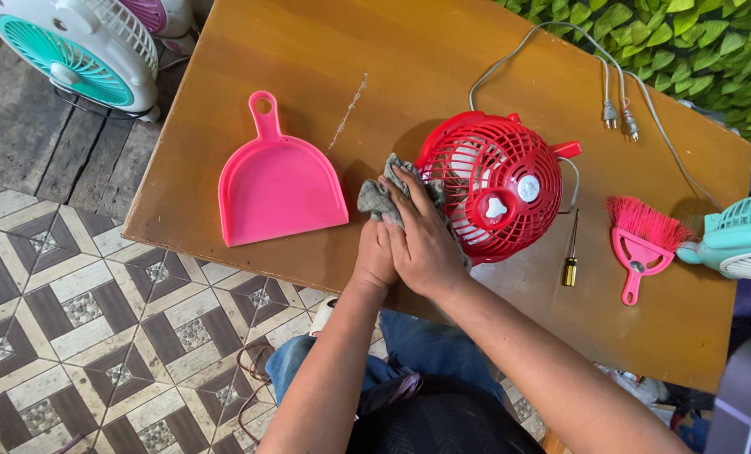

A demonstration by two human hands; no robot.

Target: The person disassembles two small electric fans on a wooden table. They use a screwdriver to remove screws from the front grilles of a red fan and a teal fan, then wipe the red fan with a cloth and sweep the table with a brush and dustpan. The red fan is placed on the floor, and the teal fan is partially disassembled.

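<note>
Right hand (426, 244) over left hand (375, 256), both clamping grey rag (381, 197) against red fan grille (497, 197) at bench (442, 76) middle. Best press firmly, wipe along ribs, steady fan.

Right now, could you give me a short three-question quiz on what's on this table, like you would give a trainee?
1. True or false: the right hand presses a grey cloth against the red fan.
2. Which thing lies between the red fan and the pink brush? A) a plug B) a screwdriver C) a cup
3. Fill in: the pink dustpan lies on the wooden table, to the ____ of the fan in the picture.

Key:
1. True; the left hand lies tucked under the right.
2. B
3. left
</note>
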